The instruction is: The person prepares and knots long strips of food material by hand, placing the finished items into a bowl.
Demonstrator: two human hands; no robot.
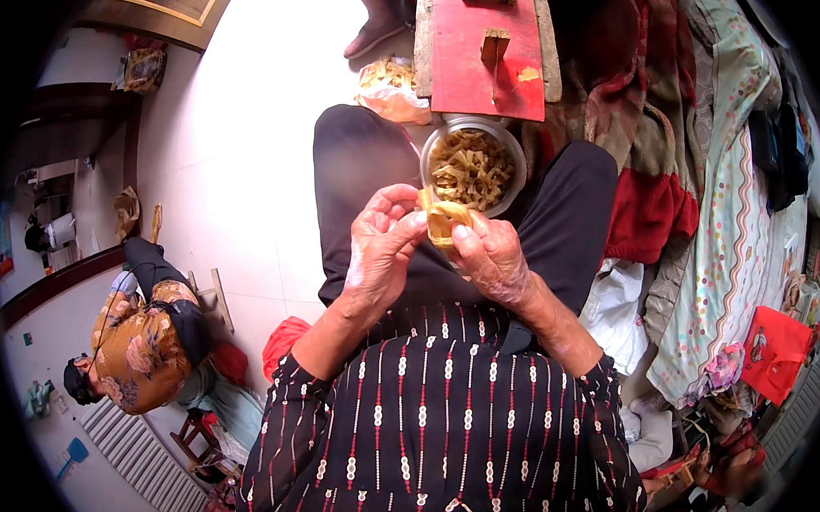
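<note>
My left hand (383,248) and my right hand (491,253) meet above my lap, both pinching a small yellow folded strip piece (442,221) between fingers and thumbs. Just beyond the hands, a round clear bowl (515,157) rests between my knees, filled with several similar yellow folded pieces (470,168). My legs are in dark trousers and my sleeves are dark with red and white patterned stripes.
A red board (476,64) with a small wooden block (494,44) lies ahead, with a bag of yellow strips (390,85) to its left. Another person's foot (371,36) is at the top. A person in a floral top (147,342) sits at left. Bedding and cloths (724,200) are piled at right.
</note>
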